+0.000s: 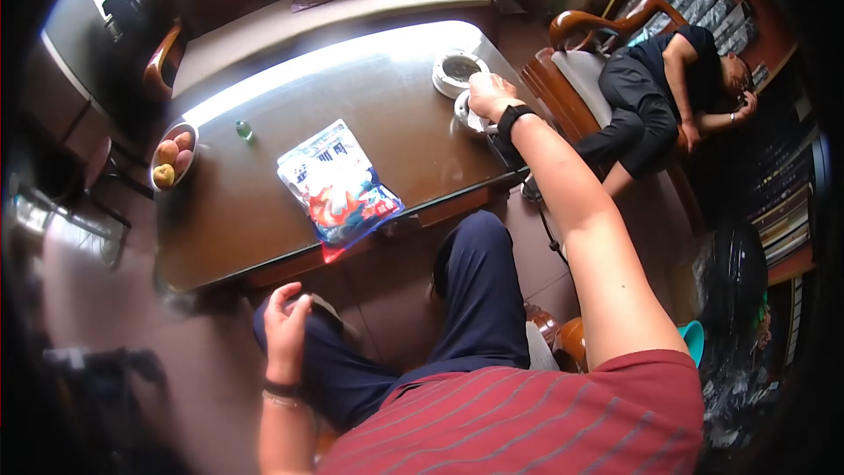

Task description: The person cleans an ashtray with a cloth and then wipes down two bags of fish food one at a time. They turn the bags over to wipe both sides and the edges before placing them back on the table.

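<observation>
A: As I read the head view from my remote station, largest item first: the dark table point(264, 211) fills the middle, with a cushioned bench point(290, 22) behind it and a second person lying in a wooden chair point(571, 31) to the right.

B: And on the table?

A: A printed snack bag point(338, 183) near the front edge, a bowl of fruit point(174, 158) at the left edge, a white ashtray point(458, 72) at the far right, and a small green bead point(243, 129).

B: Which step is in hand?

A: I judge it a reach and grasp. The right hand point(491, 95) is stretched out to a small white cup point(466, 114) just this side of the ashtray. Its fingers are curled together over the cup; whether they truly clamp it I cannot tell, since the hand hides the contact.

B: The other hand?

A: The left hand point(286, 321) rests on the knee, fingers loosely bent round a small dark object point(321, 306), too blurred to name.

B: What does the next move call for?

A: In my judgement, a firm grip and a level lift clear of the ashtray.
</observation>
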`<move>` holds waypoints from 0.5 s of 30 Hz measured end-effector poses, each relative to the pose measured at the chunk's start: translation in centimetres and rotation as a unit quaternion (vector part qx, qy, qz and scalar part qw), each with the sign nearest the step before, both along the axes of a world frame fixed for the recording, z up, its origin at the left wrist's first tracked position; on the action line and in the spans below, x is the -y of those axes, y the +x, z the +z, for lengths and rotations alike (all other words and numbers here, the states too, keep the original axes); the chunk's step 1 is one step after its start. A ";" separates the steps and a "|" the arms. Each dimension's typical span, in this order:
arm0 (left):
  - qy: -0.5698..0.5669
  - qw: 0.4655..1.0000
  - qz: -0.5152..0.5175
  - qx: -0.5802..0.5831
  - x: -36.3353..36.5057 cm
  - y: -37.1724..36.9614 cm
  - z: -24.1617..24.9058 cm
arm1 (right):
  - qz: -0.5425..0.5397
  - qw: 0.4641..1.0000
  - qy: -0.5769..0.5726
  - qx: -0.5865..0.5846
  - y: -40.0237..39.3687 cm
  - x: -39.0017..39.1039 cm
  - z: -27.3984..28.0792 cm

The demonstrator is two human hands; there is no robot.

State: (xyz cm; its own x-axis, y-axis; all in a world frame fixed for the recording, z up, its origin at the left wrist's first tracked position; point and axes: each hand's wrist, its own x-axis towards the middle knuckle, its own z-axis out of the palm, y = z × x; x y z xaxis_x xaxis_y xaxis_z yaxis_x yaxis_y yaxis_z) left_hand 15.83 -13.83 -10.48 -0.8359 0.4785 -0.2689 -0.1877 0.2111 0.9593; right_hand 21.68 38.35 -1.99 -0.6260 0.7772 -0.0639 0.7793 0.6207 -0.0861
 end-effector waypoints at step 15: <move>-0.034 0.988 0.150 0.003 6.4 -5.8 1.6 | -0.031 0.999 0.025 0.010 -11.9 -10.1 -11.4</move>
State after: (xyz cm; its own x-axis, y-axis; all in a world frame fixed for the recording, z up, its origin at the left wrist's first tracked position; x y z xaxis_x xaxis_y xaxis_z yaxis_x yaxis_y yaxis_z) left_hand 10.03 -20.21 -8.86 -0.9355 0.1896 -0.2982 -0.2583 0.2090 0.9432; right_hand 9.75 48.44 -13.39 -0.5749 0.8174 -0.0354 0.8181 0.5737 -0.0401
